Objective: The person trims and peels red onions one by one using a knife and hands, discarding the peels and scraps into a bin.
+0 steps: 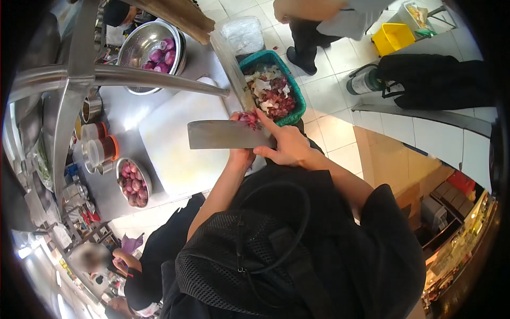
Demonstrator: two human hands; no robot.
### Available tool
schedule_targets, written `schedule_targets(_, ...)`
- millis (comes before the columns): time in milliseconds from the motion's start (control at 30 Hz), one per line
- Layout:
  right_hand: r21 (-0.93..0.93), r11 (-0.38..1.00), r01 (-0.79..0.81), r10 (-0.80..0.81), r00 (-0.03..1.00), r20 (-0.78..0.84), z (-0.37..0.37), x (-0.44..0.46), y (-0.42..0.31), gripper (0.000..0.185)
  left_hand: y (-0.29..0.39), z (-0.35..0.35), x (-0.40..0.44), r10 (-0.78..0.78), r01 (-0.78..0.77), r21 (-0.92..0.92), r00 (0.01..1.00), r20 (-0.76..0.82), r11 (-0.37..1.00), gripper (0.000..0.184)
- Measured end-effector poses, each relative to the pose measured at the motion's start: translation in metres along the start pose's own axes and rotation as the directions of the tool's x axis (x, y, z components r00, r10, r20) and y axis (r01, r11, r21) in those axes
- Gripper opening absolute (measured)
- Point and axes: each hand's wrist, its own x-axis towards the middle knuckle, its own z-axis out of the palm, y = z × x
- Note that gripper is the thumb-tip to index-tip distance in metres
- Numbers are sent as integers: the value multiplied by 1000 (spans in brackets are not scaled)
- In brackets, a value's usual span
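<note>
A cleaver (218, 134) with a broad steel blade lies across in front of me, its blade pointing left. My right hand (289, 146) is closed around the handle end, with the index finger stretched along beside a red onion (248, 120). Most of my left hand (241, 155) is hidden under the blade; a fingertip shows beyond it against the onion, which it appears to hold. Just past the hands stands a teal basket (298, 109) filled with onion skins and peelings (276, 98). Left of the hands, a white cutting board (172, 135) rests on the steel counter.
A steel colander (133, 50) holds peeled red onions (159, 56); a bowl (150, 183) holds unpeeled ones (133, 183). A metal rail (159, 78) crosses above the counter. Lidded containers (103, 149) stand at left. Other people stand nearby, one beyond the basket, another at lower left.
</note>
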Motion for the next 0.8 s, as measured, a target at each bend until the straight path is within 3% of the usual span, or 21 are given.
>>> schedule_targets(200,-65,998,17,-13,998,56,-21,3,7,99,-12,27,-4,48,-50,-60,998,-43,997,41)
schedule_targets(267,0,993,120,-120,993,-3,-23,9,22,91,-18,51,-10,182,-198,-31,945,-272,980,36)
schedule_targets(300,-1,992,124,-124,992,3,-14,17,39,91,-17,61,-13,186,-203,-35,943,-277,979,36)
schedule_targets(367,509,805,305,-260,952,-159,4,36,75,82,-14,77,-15,211,-180,135,940,-268,974,28)
schedule_targets(400,652,757,-46,-84,982,167,-39,25,53,70,-14,66,-5,165,-135,148,961,-222,980,28)
schedule_targets(433,649,759,-42,-92,981,172,-50,25,58,70,-14,67,-5,174,-144,144,959,-224,979,28)
schedule_targets(500,793,576,-199,-4,969,246,-65,31,68,66,-14,71,-8,173,-157,126,976,-129,980,30)
schedule_targets(567,747,635,-198,30,972,232,-62,35,70,65,-13,76,-11,191,-173,144,973,-128,974,31)
schedule_targets(600,679,729,84,-129,991,16,-50,38,70,68,-12,78,-12,198,-176,163,972,-125,971,31)
schedule_targets(633,542,761,355,-307,934,-181,-42,37,72,71,-11,80,-13,203,-180,169,971,-128,969,31)
schedule_targets(667,473,869,145,-181,983,31,-45,30,80,77,-11,84,-13,220,-198,150,964,-147,969,32)
schedule_targets(767,335,932,140,-151,988,8,-44,20,65,82,-12,95,-14,254,-230,132,944,-209,964,34)
schedule_targets(800,373,918,136,-140,990,-16,-45,21,63,85,-12,96,-15,264,-237,132,931,-252,963,34)
